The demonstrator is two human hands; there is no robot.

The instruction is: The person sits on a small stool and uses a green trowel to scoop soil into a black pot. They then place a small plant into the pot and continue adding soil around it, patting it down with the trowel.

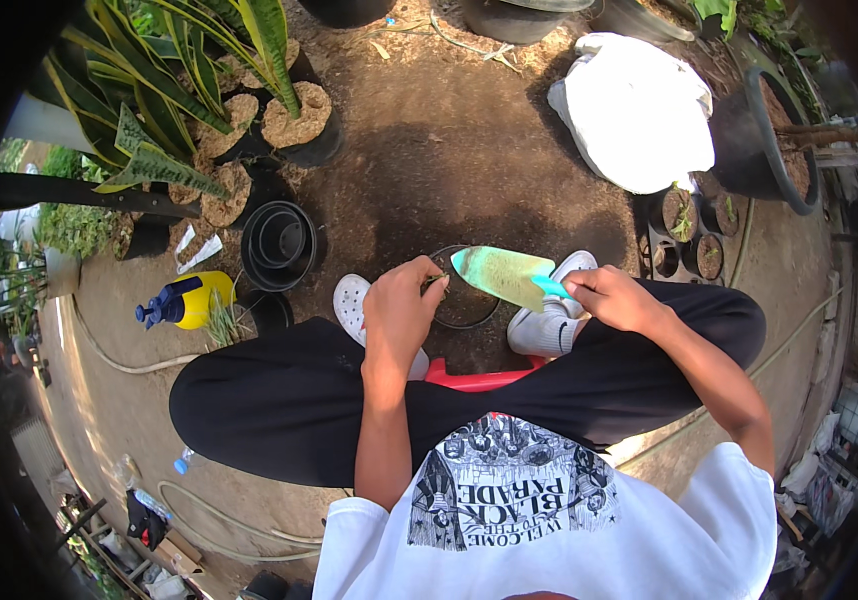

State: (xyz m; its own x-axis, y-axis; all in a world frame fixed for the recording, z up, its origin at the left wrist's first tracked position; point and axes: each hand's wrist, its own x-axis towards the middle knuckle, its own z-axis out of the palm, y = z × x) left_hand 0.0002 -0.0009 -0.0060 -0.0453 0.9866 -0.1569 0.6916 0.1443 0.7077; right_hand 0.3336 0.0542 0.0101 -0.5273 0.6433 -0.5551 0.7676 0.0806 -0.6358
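My right hand point(609, 298) is wrapped round the turquoise handle of a garden trowel point(501, 275). The trowel's pale green blade, smeared with soil, points left and lies above a round black pot point(467, 312) between my feet. The blade covers part of that pot. My left hand point(404, 300) is closed in a pinch at the pot's left side, close to the trowel's tip. A small dark, thin bit shows at its fingertips, too small to name.
Snake plants in black pots point(301, 128) stand at the far left. Nearer are stacked empty pots point(279, 246) and a yellow spray bottle point(199, 300). A white sack point(634, 115), a large black pot point(764, 140) and small seedling pots point(674, 215) stand right. A hose point(129, 366) crosses the ground.
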